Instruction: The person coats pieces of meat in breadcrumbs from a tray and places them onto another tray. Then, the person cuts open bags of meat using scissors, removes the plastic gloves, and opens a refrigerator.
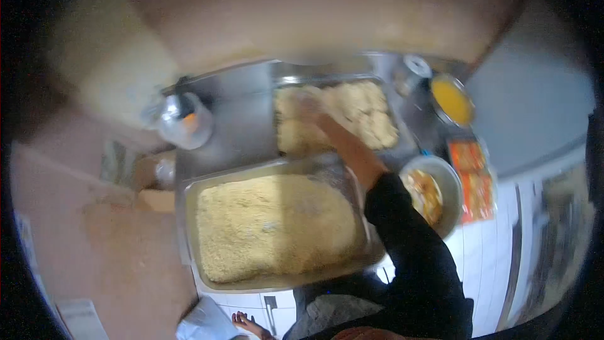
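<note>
"So, where is the right hand (305,106)?"

"At the left half of the far tray (327,79), among the pale pieces (374,123). It's badly blurred; I can't tell whether the fingers are spread, pressed together or pinching one."

"And the left hand (248,323)?"

"Low at the bottom edge, partly cut off. What shows has its fingers loosely apart, near a pale blue-white shape (211,322) I can't make out."

"How much room is there for that arm?"

"Not much. The dark sleeve (415,233) runs up between the near tray (251,287) and the deep bowl (452,198), and the bare forearm crosses the near tray's far right corner. The two trays sit just beside each other. More room lies left of the far tray: a stretch of metal tabletop (242,110) reaches to the clear tub (200,129)."

"What fills the near tray?"

"Yellowish crumbs (251,226), part lit, part shaded. Its front rim stands above the tiled floor (481,258)."

"Any labels?"

"Two orange-red packets (476,192) lie right of the bowl, their print too blurred to read."

"Anything hidden?"

"The sleeve covers the bowl's lower left side."
</note>
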